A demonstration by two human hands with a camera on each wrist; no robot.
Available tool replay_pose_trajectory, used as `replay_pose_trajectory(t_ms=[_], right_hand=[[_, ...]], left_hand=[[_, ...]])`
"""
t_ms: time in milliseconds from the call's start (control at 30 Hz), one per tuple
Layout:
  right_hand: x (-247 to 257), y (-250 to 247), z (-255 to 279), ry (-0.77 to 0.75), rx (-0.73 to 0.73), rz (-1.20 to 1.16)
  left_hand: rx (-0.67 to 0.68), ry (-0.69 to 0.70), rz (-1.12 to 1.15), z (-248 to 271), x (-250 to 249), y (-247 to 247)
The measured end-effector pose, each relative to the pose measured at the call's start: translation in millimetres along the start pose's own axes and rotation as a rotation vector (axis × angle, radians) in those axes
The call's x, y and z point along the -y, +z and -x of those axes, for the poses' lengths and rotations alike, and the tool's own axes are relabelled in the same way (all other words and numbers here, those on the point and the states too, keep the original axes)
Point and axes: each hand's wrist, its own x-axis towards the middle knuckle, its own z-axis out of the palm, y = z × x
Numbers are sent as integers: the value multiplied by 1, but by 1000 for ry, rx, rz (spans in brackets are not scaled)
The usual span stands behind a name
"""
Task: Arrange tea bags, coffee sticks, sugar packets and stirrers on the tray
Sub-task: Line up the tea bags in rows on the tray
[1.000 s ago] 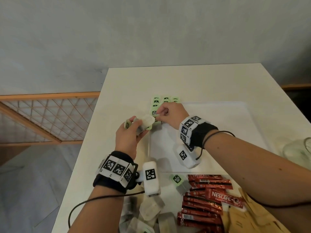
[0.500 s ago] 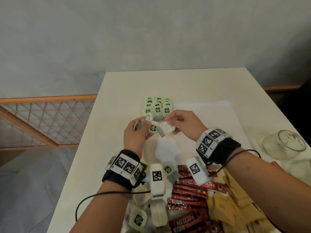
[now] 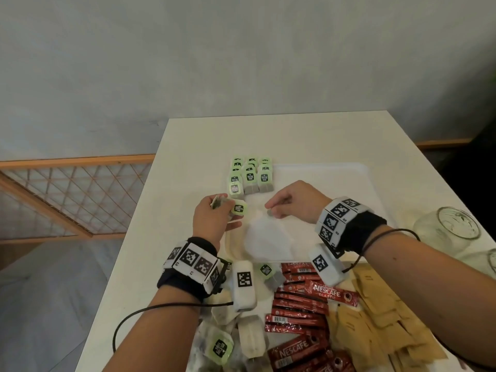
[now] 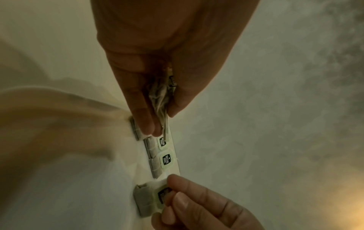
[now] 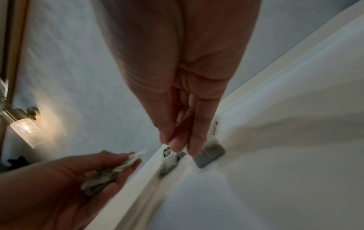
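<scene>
My left hand point(image 3: 212, 216) clutches a bundle of spare tea bags point(image 4: 160, 96) as a feeder stock. My right hand point(image 3: 291, 201) pinches one bag point(image 4: 149, 200), setting it down to extend the rows point(image 3: 251, 175) in the tray's point(image 3: 322, 170) far-left corner.

a bunch of tea bags point(image 4: 161, 95), crumpled white with green tags, is gripped in the left hand's fingers point(image 4: 141, 112). just past those fingers, rows of tea bags point(image 3: 251, 175) lie flat at the white tray's point(image 3: 335, 178) far-left corner. one tea bag point(image 4: 151, 199) is pinched by the right fingers point(image 4: 177, 200). red coffee sticks point(image 3: 298, 310) and brown sugar packets point(image 3: 375, 323) lie heaped behind both wrists.
</scene>
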Motion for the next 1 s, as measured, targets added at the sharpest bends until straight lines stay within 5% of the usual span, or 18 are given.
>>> replay_pose_trajectory(t_ms=[233,433,700,1000], right_hand=[[-6,-14,-20,22,-243,118],[-14,-21,-33,158,-1,165],[-15,-3,-54,242,-123,294],[-14,-8,-49,238,20,67]], left_hand=[[-2,-20,-12,-11,5,-5],[31,-29,-33,-18,4,6],[40,-39,-52,-23,8,10],[8,-62,3,-31,6,1]])
